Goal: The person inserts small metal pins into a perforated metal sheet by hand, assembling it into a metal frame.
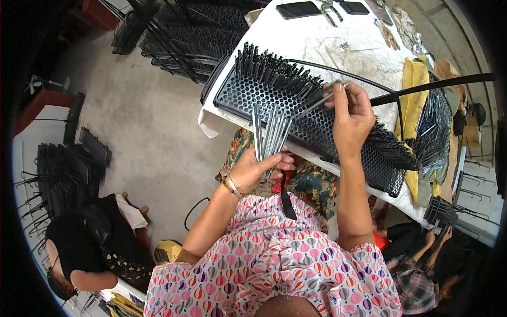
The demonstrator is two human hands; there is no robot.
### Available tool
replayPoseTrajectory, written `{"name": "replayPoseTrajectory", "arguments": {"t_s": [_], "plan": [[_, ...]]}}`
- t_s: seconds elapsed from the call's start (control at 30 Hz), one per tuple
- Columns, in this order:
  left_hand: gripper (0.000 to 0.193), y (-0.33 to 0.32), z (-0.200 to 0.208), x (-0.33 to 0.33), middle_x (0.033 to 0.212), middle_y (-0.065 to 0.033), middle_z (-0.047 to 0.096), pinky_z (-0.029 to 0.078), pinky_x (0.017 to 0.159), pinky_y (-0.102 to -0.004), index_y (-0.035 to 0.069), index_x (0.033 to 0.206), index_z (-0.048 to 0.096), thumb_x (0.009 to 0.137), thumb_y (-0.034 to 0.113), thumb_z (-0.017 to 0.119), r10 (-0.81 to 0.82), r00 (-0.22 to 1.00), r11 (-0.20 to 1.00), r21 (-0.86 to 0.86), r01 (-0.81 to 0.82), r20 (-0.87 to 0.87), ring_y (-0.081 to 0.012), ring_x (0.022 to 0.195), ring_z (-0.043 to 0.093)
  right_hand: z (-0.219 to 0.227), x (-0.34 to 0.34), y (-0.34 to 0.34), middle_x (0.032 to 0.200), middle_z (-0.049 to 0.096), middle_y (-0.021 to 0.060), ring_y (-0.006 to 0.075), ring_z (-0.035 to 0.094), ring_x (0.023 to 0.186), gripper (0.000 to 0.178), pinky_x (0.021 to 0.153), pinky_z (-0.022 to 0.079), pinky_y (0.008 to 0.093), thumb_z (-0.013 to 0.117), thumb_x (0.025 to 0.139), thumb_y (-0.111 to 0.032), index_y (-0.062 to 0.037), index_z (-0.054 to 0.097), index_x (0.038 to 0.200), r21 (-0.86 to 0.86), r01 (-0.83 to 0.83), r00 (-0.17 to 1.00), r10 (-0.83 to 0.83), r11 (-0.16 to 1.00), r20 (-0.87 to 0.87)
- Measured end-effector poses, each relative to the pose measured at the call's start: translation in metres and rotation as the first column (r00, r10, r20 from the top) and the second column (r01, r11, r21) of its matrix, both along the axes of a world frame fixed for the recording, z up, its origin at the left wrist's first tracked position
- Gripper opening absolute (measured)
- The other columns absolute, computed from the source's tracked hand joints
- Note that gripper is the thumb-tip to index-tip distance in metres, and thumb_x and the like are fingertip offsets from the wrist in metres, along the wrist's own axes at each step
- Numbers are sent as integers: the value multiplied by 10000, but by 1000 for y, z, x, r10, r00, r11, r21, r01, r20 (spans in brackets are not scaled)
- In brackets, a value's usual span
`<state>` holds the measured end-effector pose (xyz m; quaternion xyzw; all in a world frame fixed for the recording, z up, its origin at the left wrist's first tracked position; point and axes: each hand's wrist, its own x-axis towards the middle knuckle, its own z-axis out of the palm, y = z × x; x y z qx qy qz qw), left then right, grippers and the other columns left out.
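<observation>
My left hand (259, 166) is closed round a bundle of slim silver metal rods (275, 129), which fan out upward from the fingers. My right hand (353, 116) pinches one thin rod (312, 105) near its upper end, and its lower end slants down toward the bundle. Beyond both hands lies a black perforated rack (247, 96) with round holes, set along the near edge of the table. Dense rows of dark upright rods (274, 68) fill its far side and its right part. The right hand is over the rack; the left is just in front of it.
A stained white cloth covers the table (327, 45); a phone (298, 9) lies at its far side. Yellow sacking (412, 95) with loose silver rods (435, 127) is at the right. Black racks (58, 179) stand at left. Co-workers sit lower left and lower right; a black bar (438, 84) crosses at right.
</observation>
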<state>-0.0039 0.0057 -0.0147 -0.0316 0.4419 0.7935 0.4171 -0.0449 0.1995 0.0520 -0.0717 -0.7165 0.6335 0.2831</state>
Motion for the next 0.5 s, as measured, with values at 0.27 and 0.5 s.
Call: {"name": "replayPoseTrajectory", "arguments": {"t_s": [0.27, 0.5], "plan": [[326, 2, -2, 6, 959, -124, 633, 511, 663, -287, -2, 1172, 497, 890, 146, 567, 46, 998, 999, -14, -46, 39, -184, 846, 627, -24, -26, 0, 755, 637, 48, 64, 573, 635, 123, 564, 457, 197, 613, 858, -87, 19, 611, 922, 202, 78, 992, -55, 976, -118], [320, 6, -2, 5, 947, -129, 630, 516, 639, -284, 4, 1179, 484, 895, 130, 558, 35, 996, 999, 11, -36, 83, -186, 830, 624, -32, -24, -3, 799, 669, 77, 84, 612, 663, 110, 594, 481, 213, 611, 847, -49, 21, 602, 931, 294, 93, 989, -55, 951, -135]]}}
